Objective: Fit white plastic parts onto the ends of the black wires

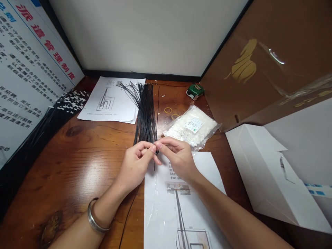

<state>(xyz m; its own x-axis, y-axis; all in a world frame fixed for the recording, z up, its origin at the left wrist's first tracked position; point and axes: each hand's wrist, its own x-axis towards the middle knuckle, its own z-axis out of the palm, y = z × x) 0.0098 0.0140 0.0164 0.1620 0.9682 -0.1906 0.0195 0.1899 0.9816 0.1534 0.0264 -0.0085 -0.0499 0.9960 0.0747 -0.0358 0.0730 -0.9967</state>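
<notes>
My left hand (136,164) and my right hand (176,155) meet fingertip to fingertip over the wooden table (85,152). Both are pinched closed on the near end of a thin black wire (129,207), which trails back toward me past my left wrist. Just beyond the fingers lies a bundle of black wires (145,114), fanned out at its far end. A silver bracelet (94,218) sits on my left wrist. Under my right hand is a printed sheet in a clear sleeve (176,211).
A clear bag of small white parts (192,128) lies right of the bundle. Two yellow rubber bands (168,110), a green tape dispenser (195,90) and a drawing sheet (111,100) sit further back. More black wires with white tips (64,107) lie at left. A white box (269,176) stands right.
</notes>
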